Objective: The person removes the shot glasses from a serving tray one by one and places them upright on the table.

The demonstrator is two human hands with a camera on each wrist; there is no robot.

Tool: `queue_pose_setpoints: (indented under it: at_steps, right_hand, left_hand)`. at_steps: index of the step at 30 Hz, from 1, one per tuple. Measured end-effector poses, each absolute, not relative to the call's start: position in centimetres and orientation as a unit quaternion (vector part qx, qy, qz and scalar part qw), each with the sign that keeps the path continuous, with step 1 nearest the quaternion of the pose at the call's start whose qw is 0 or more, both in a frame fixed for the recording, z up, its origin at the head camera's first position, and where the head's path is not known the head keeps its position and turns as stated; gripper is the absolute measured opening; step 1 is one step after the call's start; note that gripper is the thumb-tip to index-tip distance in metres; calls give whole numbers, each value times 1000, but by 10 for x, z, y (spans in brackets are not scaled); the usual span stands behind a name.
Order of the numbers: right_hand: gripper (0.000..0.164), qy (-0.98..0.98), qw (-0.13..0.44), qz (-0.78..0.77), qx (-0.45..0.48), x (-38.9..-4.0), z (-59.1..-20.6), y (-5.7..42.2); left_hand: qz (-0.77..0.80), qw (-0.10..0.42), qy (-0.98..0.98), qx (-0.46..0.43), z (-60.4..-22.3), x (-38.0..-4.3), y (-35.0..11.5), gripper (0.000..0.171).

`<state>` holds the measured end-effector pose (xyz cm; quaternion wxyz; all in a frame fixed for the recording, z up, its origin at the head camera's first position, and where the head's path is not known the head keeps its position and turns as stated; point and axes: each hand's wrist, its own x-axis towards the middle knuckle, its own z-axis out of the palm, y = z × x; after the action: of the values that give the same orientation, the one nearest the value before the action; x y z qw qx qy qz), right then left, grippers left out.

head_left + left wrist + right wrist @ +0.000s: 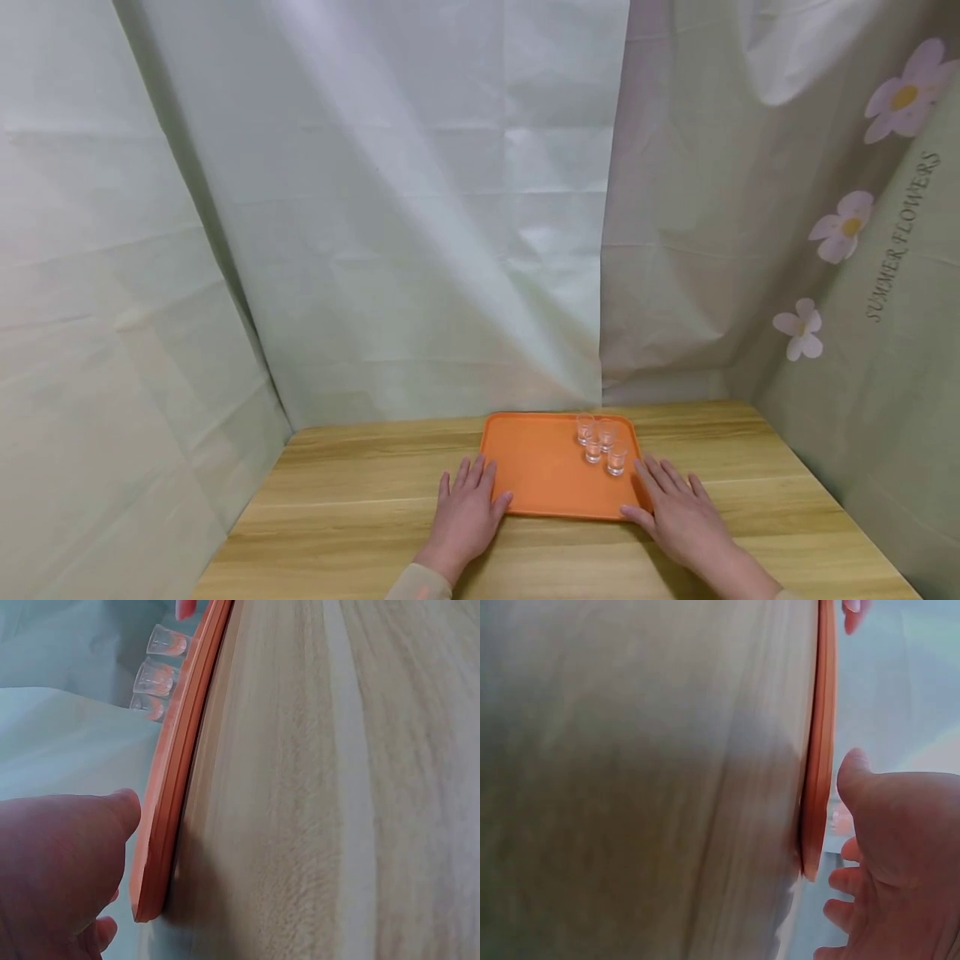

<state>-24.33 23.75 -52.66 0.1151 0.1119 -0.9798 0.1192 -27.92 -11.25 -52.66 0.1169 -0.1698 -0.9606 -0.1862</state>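
Observation:
An orange tray point(536, 471) lies flat on the wooden table. Several small clear glasses point(616, 462) stand upright in a cluster at its back right part. My left hand point(467, 512) is at the tray's front left corner, fingers straight along the left side and thumb by the front rim. On the other side, my right hand point(681, 515) lies at the front right corner with its fingers extended and its thumb tip over the rim. From the left wrist, the tray's edge point(176, 780) shows close by the left thumb point(126, 808). Neither hand grips anything.
The wood-grain table point(352, 517) extends to both sides of the tray. Pale hanging cloth point(420, 250) forms a wall behind it, near the tray's back edge. More cloth stands at the left and right, with printed flowers point(840, 227) on the right.

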Motion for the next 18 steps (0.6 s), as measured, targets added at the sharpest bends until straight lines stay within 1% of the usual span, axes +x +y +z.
queue_pose_setpoints:
  at_steps: [4, 11, 18]
  right_hand:
    - [78, -982, 100, 118, 110, -247, -528, 238]
    - [78, -984, 65, 131, 104, -251, -526, 238]
    - [79, -985, 51, 130, 101, -253, -527, 239]
  left_hand:
    - [-188, 120, -961, -165, -528, -280, -112, 60]
    - [-173, 97, -969, -148, -531, -281, -113, 62]
    - [-169, 94, -971, -143, -533, -282, -114, 64]
